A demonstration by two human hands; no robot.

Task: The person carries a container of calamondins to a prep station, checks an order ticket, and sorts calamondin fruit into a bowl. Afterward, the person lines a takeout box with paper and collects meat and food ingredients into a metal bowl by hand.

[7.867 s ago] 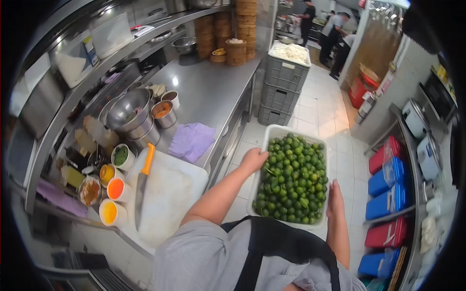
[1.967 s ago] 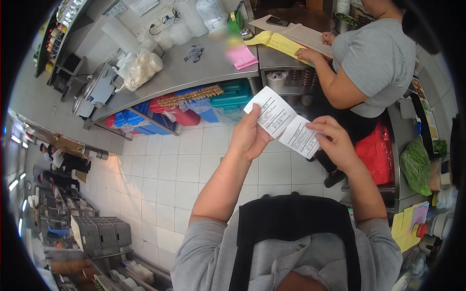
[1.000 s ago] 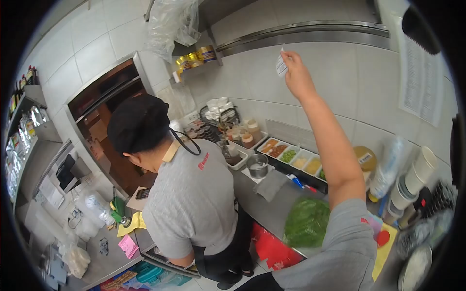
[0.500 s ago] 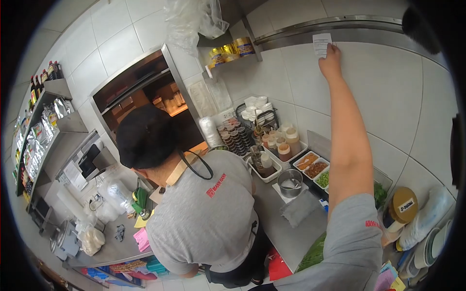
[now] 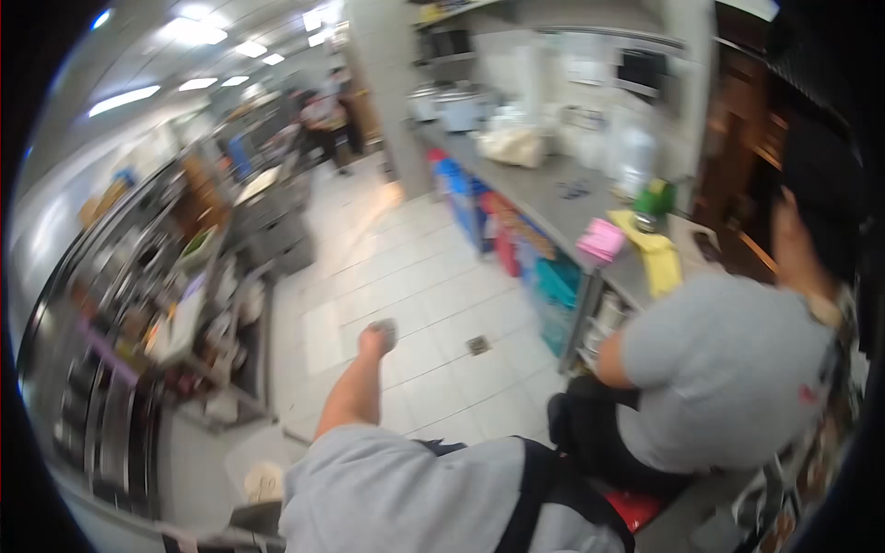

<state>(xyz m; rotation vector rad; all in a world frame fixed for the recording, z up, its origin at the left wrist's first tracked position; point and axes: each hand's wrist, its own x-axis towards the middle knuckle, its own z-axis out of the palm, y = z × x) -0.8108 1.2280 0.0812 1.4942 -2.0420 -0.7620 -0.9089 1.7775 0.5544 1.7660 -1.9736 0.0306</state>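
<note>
My left hand (image 5: 372, 341) is held out over the tiled floor (image 5: 433, 359), its fingers closed on a small pale piece (image 5: 389, 333) that looks like paper; blur hides its details. My right hand is out of the picture. At my right a person in a grey shirt (image 5: 728, 369) and black cap leans toward the steel counter (image 5: 544, 198). On that counter lie a pink pad (image 5: 601, 240) and yellow paper (image 5: 658, 263), beside a green object (image 5: 655, 199).
Grey crates (image 5: 277, 244) stand at the end of the left counter, which holds a white cutting board (image 5: 182, 318). Blue bins (image 5: 455, 198) sit under the right counter. Further back, people (image 5: 323, 115) stand in the aisle. A drain (image 5: 477, 345) is in the floor.
The view has swung left from the wall to the aisle. My right hand, earlier raised with a paper slip at the wall rail, has left view; my left hand has come into view.
</note>
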